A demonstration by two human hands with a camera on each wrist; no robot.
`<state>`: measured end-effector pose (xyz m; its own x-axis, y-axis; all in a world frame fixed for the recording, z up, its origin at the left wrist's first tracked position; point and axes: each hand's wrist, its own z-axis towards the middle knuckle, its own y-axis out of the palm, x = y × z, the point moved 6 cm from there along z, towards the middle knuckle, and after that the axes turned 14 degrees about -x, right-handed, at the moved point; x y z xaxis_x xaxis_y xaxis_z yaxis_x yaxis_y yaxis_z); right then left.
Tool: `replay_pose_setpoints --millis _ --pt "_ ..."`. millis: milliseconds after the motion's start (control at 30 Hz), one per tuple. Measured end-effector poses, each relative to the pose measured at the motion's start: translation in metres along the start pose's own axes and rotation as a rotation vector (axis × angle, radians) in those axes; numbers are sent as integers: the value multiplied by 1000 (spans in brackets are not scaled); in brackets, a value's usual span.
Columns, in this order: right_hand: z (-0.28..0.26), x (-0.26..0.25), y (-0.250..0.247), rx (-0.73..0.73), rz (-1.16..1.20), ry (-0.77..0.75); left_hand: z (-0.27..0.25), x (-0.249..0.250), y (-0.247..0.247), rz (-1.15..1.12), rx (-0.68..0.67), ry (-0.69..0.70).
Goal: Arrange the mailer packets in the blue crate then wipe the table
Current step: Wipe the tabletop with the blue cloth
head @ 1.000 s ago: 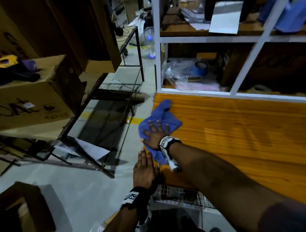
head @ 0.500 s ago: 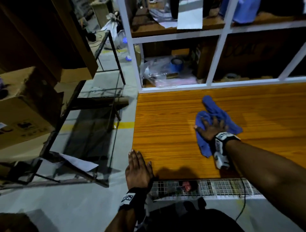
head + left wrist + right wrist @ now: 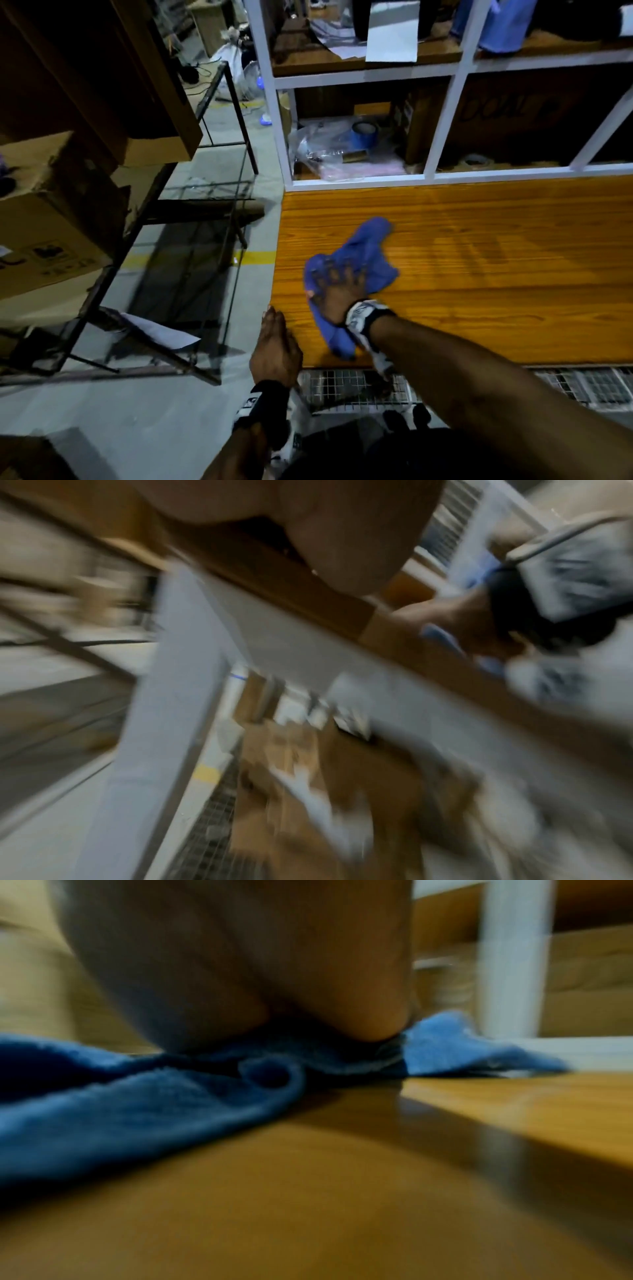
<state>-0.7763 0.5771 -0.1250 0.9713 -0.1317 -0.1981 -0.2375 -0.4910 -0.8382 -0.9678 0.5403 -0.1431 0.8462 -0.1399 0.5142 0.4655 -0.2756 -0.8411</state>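
The blue cloth [image 3: 359,260] lies rumpled on the near left part of the orange wood-grain table [image 3: 479,240], and it looks soft, light and limp, likely to bunch and fold under itself rather than slide as one flat sheet. The right hand [image 3: 337,291] has its grip spread, fingers splayed flat on the cloth's middle, which seems the best place to bear on it, since a pinched corner would only drag. The left hand [image 3: 275,346] rests with straight fingers at the table's near left corner.
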Motion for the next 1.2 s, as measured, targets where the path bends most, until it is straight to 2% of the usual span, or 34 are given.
replay_pose_setpoints --millis 67,133,233,300,367,567,667,767,833,900,933,1000,1067,1133,1200 --pt "3 -60 12 -33 -56 -153 -2 -15 -13 -143 9 -31" --pt "-2 -94 17 -66 -125 -251 -12 -24 -17 -145 24 14" --pt "-1 -86 20 -54 -165 -305 -35 -37 -2 -142 15 1" --pt "-2 -48 21 -49 -135 -251 -43 -42 3 -156 45 -57" --pt "-11 3 17 -34 -85 -140 -44 -39 1 -179 73 -59" --pt "-82 180 10 62 146 358 -46 -42 -4 -262 87 38" --pt "-117 206 26 66 199 471 -45 -50 0 -449 81 67" --pt "-128 171 34 115 205 450 -40 -65 6 -774 64 31" --pt "-115 129 42 53 173 348 -39 -74 13 -894 71 -4" --pt "-99 72 47 24 96 224 -41 -78 18 -960 82 -31" --pt "-89 43 51 58 46 172 -42 -78 19 -1000 83 -32" --pt "-74 -22 57 69 -40 -15 -45 -79 19 -1067 89 -60" --pt "-73 -86 61 4 -114 -199 -50 -76 16 -1105 80 -91" --pt "-79 -121 62 -27 -121 -293 -56 -79 15 -1115 109 -130" --pt "-82 -123 64 -29 -176 -362 -64 -77 12 -1139 155 -168"
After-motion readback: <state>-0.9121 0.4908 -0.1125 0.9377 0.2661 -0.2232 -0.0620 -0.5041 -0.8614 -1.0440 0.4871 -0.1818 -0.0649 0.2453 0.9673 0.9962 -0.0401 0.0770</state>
